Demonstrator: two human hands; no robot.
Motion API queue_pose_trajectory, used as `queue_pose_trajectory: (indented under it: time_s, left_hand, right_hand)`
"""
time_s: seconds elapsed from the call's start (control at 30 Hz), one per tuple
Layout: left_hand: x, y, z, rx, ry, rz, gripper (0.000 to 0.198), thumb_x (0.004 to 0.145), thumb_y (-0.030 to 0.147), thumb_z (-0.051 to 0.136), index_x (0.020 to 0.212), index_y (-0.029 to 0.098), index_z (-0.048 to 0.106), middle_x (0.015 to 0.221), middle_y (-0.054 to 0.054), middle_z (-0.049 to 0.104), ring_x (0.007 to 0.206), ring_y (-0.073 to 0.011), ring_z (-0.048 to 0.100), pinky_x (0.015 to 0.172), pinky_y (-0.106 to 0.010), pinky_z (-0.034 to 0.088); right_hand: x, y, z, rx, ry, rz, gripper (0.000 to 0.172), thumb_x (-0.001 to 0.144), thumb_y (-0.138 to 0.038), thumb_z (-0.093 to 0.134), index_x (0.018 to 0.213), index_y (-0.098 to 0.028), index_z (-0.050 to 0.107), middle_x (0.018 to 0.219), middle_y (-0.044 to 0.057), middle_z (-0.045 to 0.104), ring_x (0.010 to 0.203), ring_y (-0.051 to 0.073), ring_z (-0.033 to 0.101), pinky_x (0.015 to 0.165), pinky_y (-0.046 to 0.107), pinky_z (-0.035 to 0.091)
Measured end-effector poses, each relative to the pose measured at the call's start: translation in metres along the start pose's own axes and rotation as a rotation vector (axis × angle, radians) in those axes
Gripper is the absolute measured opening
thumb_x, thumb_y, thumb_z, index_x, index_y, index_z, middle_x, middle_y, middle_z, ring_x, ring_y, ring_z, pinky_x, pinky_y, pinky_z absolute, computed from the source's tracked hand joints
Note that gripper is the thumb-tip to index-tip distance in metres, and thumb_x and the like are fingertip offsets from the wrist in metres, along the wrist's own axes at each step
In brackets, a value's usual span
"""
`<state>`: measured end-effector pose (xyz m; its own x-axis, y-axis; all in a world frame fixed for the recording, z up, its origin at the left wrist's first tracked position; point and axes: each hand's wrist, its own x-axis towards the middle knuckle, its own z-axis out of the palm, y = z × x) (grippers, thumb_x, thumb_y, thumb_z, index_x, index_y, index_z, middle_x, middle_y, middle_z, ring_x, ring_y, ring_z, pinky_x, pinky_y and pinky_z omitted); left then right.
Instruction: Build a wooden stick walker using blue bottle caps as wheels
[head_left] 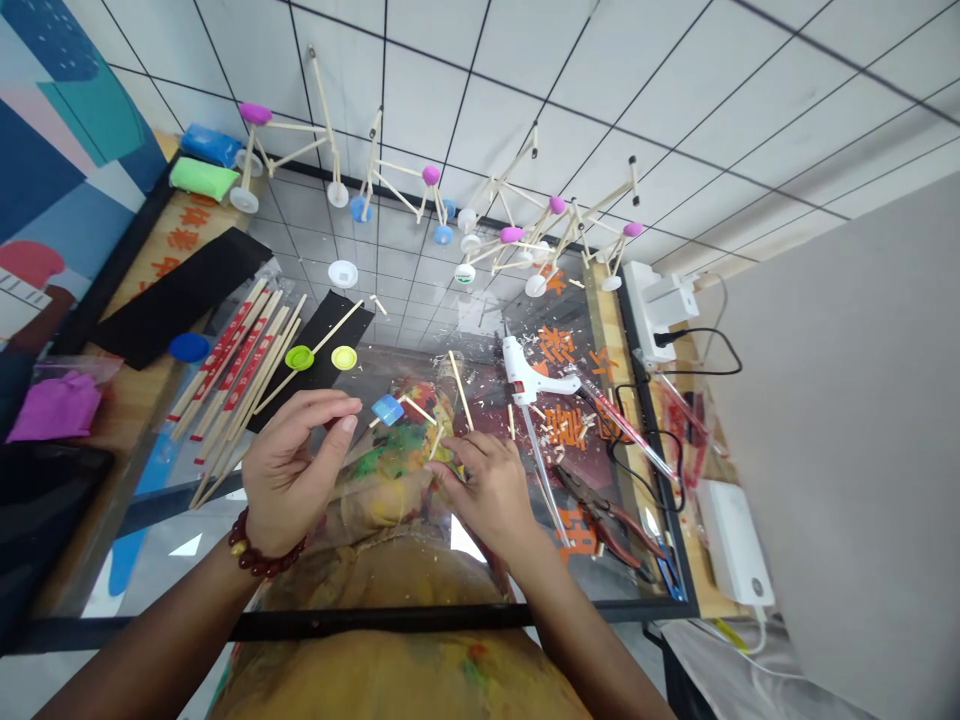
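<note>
A small frame of wooden sticks (pixel 420 409) with a blue bottle cap (pixel 388 410) at its left end is low over the glass tabletop. My right hand (pixel 484 485) has thumb and fingers closed around the frame's short right-hand stick. To the left of the cap, my left hand (pixel 289 460) is half curled, thumb and forefinger slightly apart, with nothing visible between them. A bead bracelet circles the left wrist. Beyond my right fingers lies a loose stick (pixel 460 390). A yellow-green cap (pixel 299 358) and a pale yellow cap (pixel 344 358) rest past my left hand.
A white glue gun (pixel 529 372) lies to the right among wood scraps, with pliers (pixel 604 520) nearer me. Bundled chopsticks (pixel 244 370) are at left. Several stick models with caps and pink clay (pixel 430 175) line the back edge. A power strip (pixel 651 310) stands at right.
</note>
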<state>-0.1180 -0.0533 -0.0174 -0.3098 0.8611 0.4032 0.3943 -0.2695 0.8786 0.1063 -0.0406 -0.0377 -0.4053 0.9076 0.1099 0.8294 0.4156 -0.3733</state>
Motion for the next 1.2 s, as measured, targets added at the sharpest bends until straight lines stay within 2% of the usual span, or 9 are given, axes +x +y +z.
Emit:
queue_pose_trajectory:
  time_s: [0.33, 0.57, 0.83, 1.03, 1.2]
  left_hand:
    - [0.0008, 0.0001, -0.0011, 0.021, 0.000, -0.003, 0.017, 0.085, 0.013, 0.068, 0.097, 0.024, 0.074, 0.096, -0.003, 0.072, 0.094, -0.0173, 0.067, 0.085, -0.035, 0.057]
    - [0.0007, -0.0001, -0.0010, 0.017, 0.004, 0.008, 0.018, 0.085, 0.012, 0.067, 0.097, 0.024, 0.074, 0.096, -0.003, 0.072, 0.095, -0.0172, 0.067, 0.086, -0.035, 0.056]
    - [0.0009, 0.0009, 0.0006, 0.005, 0.015, 0.005, 0.019, 0.085, 0.011, 0.067, 0.096, 0.024, 0.074, 0.095, -0.003, 0.072, 0.093, -0.0169, 0.067, 0.084, -0.034, 0.056]
    - [0.0011, 0.0006, 0.0001, -0.005, 0.003, 0.012, 0.024, 0.084, 0.006, 0.067, 0.098, 0.024, 0.074, 0.096, -0.003, 0.072, 0.093, -0.0159, 0.066, 0.083, -0.032, 0.055]
    - [0.0015, -0.0002, -0.0007, -0.016, -0.014, 0.021, 0.025, 0.083, 0.004, 0.067, 0.098, 0.023, 0.074, 0.097, -0.003, 0.072, 0.094, -0.0157, 0.066, 0.084, -0.032, 0.054]
  right_hand:
    - [0.0001, 0.0001, 0.0015, 0.023, 0.022, -0.012, 0.031, 0.089, -0.050, 0.067, 0.103, -0.022, 0.073, 0.089, 0.005, 0.073, 0.084, 0.020, 0.064, 0.075, 0.033, 0.037]
    - [-0.0025, 0.0047, -0.0020, 0.014, -0.031, 0.010, 0.022, 0.086, -0.034, 0.073, 0.106, -0.025, 0.072, 0.095, 0.005, 0.074, 0.086, 0.021, 0.066, 0.076, 0.034, 0.039]
    - [0.0001, 0.0058, 0.0011, 0.025, -0.024, 0.005, 0.020, 0.088, -0.036, 0.071, 0.104, -0.024, 0.072, 0.092, 0.005, 0.073, 0.083, 0.021, 0.065, 0.074, 0.033, 0.038]
    - [0.0016, 0.0060, 0.0014, 0.055, -0.046, 0.048, 0.036, 0.086, -0.038, 0.073, 0.117, -0.020, 0.067, 0.085, 0.004, 0.071, 0.079, 0.021, 0.064, 0.074, 0.033, 0.038]
    - [0.0045, 0.0055, 0.0024, 0.043, -0.068, 0.080, 0.040, 0.085, -0.042, 0.075, 0.117, -0.020, 0.066, 0.082, 0.002, 0.070, 0.082, 0.023, 0.064, 0.073, 0.033, 0.036]
